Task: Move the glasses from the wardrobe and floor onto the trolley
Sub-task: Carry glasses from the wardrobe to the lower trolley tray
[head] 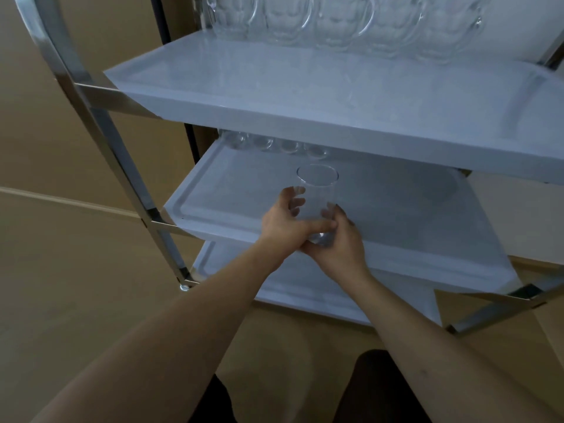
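Note:
A clear straight-sided glass [316, 190] stands upright at the front edge of the trolley's middle shelf [412, 215]. My left hand [285, 225] grips its left side, fingers curled round it and thumb across its lower front. My right hand [338, 239] cups its base and right side from below. Several small glasses [274, 145] line the back of the middle shelf, partly hidden by the top shelf. Several dimpled glass mugs [341, 22] stand in a row on the top shelf [305, 96].
The trolley has a chrome tube frame [100, 123] on the left and a chrome brace [500, 303] at lower right. A bare bottom shelf [305, 288] lies beneath. Tan floor [76, 285] surrounds it. My dark-clothed knees [381, 389] are below.

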Tool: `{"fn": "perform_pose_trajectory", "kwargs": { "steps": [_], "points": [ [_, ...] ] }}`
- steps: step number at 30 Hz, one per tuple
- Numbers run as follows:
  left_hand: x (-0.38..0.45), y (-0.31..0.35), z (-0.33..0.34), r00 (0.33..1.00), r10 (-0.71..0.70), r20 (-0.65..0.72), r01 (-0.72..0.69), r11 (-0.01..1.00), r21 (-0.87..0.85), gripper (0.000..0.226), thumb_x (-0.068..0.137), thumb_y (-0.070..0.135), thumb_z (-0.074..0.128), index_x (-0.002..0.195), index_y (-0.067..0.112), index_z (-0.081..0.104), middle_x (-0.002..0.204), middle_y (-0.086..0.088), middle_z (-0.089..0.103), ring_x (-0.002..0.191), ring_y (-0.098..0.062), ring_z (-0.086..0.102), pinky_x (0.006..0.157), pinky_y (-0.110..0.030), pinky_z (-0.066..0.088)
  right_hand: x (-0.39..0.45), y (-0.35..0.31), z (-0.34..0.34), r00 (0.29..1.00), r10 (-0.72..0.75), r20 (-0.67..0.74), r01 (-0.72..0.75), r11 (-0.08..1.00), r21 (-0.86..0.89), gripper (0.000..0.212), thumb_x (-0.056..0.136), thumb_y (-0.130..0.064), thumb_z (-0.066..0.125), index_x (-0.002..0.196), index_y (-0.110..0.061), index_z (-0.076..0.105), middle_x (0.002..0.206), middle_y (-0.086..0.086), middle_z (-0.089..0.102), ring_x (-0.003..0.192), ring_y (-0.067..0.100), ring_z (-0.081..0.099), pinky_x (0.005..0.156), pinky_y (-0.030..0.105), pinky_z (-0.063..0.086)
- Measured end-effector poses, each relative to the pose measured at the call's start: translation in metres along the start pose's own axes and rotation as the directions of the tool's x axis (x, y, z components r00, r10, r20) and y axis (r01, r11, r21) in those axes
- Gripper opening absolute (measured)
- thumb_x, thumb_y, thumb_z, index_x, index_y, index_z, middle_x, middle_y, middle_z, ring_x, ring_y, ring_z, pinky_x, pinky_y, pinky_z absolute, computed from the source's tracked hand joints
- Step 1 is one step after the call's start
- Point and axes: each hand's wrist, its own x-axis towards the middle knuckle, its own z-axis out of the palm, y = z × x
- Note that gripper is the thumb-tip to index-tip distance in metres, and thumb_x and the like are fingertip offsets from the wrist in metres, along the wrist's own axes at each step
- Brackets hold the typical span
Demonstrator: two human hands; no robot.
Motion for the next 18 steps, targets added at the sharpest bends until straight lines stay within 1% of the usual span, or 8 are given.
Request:
{"fn": "perform_pose_trajectory", "kwargs": {
  "steps": [3,7,9,11,12,14,16,18],
  "points": [
    [0.008,-0.001,0.013,0.997,0.027,0.075,-0.030,0.999,0.042,0.095,0.051,0.038,0.098,0.133,0.040,0.050,0.132,0.014,0.058,0.126,-0.008,0.054,0.097,-0.029,0.051,0.004,0.013,-0.006,0.997,0.065,-0.050,-0.061,0.995,0.076,0.093,0.054,-0.045,0.089,0.136,-0.027,0.048,0.129,-0.009,0.062,0.115,0.017,0.062,0.092,0.043,0.056],
    [0.019,-0.009,0.009,0.970,0.047,0.237,-0.066,0.995,0.075,0.100,0.047,0.050,0.085,0.139,0.044,0.047,0.143,0.011,0.053,0.131,-0.009,0.051,0.109,-0.031,0.044,0.015,0.025,-0.017,0.994,0.068,-0.081,-0.064,0.997,0.052,0.086,0.046,-0.058,0.074,0.125,-0.031,0.052,0.116,-0.012,0.065,0.103,0.015,0.066,0.081,0.036,0.058],
    [0.024,-0.018,0.000,0.976,0.046,0.215,-0.061,0.996,0.063,0.088,0.056,0.051,0.075,0.140,0.039,0.051,0.141,0.006,0.056,0.129,-0.015,0.054,0.110,-0.038,0.045,0.023,0.027,-0.020,0.996,0.047,-0.078,-0.045,0.999,0.030,0.086,0.047,-0.059,0.081,0.123,-0.031,0.053,0.111,-0.014,0.064,0.099,0.012,0.064,0.079,0.026,0.055],
    [0.035,-0.024,-0.006,0.990,0.081,0.117,-0.108,0.962,0.252,0.077,0.068,0.047,0.063,0.143,0.033,0.052,0.142,-0.002,0.057,0.132,-0.024,0.051,0.111,-0.041,0.042,0.033,0.029,-0.021,0.995,0.033,-0.096,-0.033,0.999,0.003,0.087,0.051,-0.058,0.089,0.125,-0.030,0.054,0.108,-0.016,0.061,0.096,0.008,0.060,0.074,0.010,0.044],
    [0.043,-0.026,-0.010,0.988,0.119,0.098,-0.150,0.896,0.418,0.073,0.073,0.045,0.058,0.145,0.031,0.050,0.146,-0.004,0.054,0.138,-0.026,0.044,0.114,-0.039,0.038,0.039,0.031,-0.021,0.993,0.030,-0.112,-0.030,1.000,-0.002,0.083,0.053,-0.056,0.091,0.123,-0.029,0.055,0.103,-0.018,0.060,0.096,0.009,0.060,0.073,0.010,0.042],
    [0.060,-0.029,-0.016,0.975,0.177,0.133,-0.218,0.666,0.714,0.066,0.087,0.046,0.056,0.150,0.029,0.043,0.157,-0.003,0.043,0.150,-0.029,0.025,0.121,-0.039,0.024,0.052,0.036,-0.021,0.990,0.021,-0.141,-0.024,0.999,-0.026,0.076,0.056,-0.051,0.093,0.118,-0.029,0.056,0.096,-0.022,0.057,0.101,0.015,0.063,0.079,0.019,0.045],
    [0.072,-0.036,-0.021,0.971,0.162,0.174,-0.232,0.482,0.845,0.070,0.094,0.059,0.049,0.154,0.029,0.033,0.163,0.001,0.031,0.154,-0.029,0.014,0.125,-0.045,0.010,0.064,0.041,-0.020,0.989,0.012,-0.147,-0.021,0.998,-0.057,0.077,0.057,-0.049,0.094,0.121,-0.026,0.056,0.102,-0.018,0.058,0.108,0.018,0.063,0.086,0.024,0.045],
    [0.077,-0.043,-0.023,0.971,0.159,0.178,-0.229,0.406,0.885,0.075,0.093,0.072,0.036,0.155,0.032,0.029,0.165,0.003,0.026,0.154,-0.026,0.012,0.125,-0.049,0.005,0.076,0.044,-0.018,0.987,0.014,-0.160,-0.026,0.997,-0.073,0.080,0.057,-0.049,0.095,0.123,-0.024,0.055,0.109,-0.012,0.063,0.111,0.019,0.063,0.090,0.027,0.047]
  ]
}}
